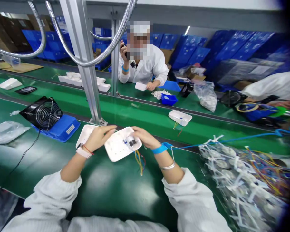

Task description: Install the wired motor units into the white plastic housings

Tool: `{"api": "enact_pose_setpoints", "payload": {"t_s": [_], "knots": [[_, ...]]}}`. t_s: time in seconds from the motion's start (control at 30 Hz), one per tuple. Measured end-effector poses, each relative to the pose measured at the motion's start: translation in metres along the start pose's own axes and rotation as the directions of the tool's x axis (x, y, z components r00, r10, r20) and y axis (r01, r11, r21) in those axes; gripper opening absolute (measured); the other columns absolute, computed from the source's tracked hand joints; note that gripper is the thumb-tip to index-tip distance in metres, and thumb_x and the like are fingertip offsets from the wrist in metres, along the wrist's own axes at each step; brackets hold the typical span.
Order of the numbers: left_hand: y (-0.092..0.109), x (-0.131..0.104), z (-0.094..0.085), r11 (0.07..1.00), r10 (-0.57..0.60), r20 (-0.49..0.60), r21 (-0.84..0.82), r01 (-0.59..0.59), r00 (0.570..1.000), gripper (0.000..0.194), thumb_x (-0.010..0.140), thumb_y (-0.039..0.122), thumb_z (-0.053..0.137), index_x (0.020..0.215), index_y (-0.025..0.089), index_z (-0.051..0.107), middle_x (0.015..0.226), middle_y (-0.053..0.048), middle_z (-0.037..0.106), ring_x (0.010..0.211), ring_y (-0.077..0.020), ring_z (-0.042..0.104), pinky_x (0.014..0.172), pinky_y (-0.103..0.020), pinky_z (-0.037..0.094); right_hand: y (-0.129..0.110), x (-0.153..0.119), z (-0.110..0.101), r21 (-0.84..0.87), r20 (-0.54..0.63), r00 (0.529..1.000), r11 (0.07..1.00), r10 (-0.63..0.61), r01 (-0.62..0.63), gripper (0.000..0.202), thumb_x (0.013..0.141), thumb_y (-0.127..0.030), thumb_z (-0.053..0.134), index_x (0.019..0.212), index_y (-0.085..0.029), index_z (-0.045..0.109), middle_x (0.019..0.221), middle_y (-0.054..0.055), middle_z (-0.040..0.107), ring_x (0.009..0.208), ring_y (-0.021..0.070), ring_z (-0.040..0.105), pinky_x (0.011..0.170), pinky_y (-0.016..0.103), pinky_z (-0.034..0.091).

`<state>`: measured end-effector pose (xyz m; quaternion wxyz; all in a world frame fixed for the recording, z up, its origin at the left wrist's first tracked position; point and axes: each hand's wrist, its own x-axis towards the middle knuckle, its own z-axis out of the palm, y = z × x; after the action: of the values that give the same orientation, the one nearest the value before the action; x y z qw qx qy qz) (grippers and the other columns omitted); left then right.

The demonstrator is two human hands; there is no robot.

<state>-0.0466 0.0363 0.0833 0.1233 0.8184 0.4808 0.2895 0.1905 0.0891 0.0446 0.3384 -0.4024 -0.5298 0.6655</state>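
My right hand grips the right end of a white plastic housing, tilted above the green table. Inside its shallow shell sit a small black part and a blue part, and yellow and red wires hang from its lower edge. My left hand is at the housing's left side, its fingers stretched out toward the upper edge; whether they touch it I cannot tell. Behind that hand lies a second white housing, partly hidden by my left hand and wrist. A blue wrist strap circles my right wrist.
A black fan rests on a blue bin at left. Bagged wired parts lie at right. A wired white housing sits on the conveyor belt. A metal post rises ahead; a co-worker sits opposite.
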Motion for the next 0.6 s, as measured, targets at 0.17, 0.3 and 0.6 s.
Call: {"api": "enact_pose_setpoints", "payload": {"t_s": [0.17,0.3,0.6], "knots": [[-0.073,-0.053,0.000,0.943,-0.204,-0.251,0.208,0.259,0.946,0.037,0.089,0.035,0.039,0.105,0.010,0.061,0.104,-0.013,0.066,0.097,-0.0242,0.061,0.088,-0.036,0.046,-0.027,0.064,-0.089,0.230,-0.491,0.867,0.972,0.079,0.042,0.016,0.079,-0.021,0.053,0.090,-0.011,0.060,0.071,0.003,0.064,0.061,0.0123,0.058,0.058,0.024,0.048],[-0.104,-0.069,0.017,0.897,-0.176,-0.093,0.396,0.199,0.980,0.042,0.085,0.035,0.044,0.117,0.010,0.055,0.120,-0.016,0.058,0.113,-0.0292,0.051,0.095,-0.044,0.041,-0.038,0.115,-0.145,0.242,-0.745,0.661,0.960,0.093,0.139,0.021,0.088,-0.021,0.046,0.105,-0.010,0.052,0.075,0.001,0.060,0.060,0.0084,0.054,0.054,0.020,0.046],[-0.095,-0.057,0.033,0.886,-0.224,0.028,0.422,0.192,0.974,0.038,0.088,0.031,0.038,0.122,0.020,0.052,0.123,-0.010,0.057,0.112,-0.0239,0.053,0.091,-0.043,0.043,-0.028,0.185,-0.191,0.221,-0.875,0.475,0.950,0.093,0.220,0.030,0.088,-0.031,0.051,0.114,-0.016,0.052,0.114,0.008,0.054,0.095,0.0183,0.056,0.080,0.038,0.050]]}}
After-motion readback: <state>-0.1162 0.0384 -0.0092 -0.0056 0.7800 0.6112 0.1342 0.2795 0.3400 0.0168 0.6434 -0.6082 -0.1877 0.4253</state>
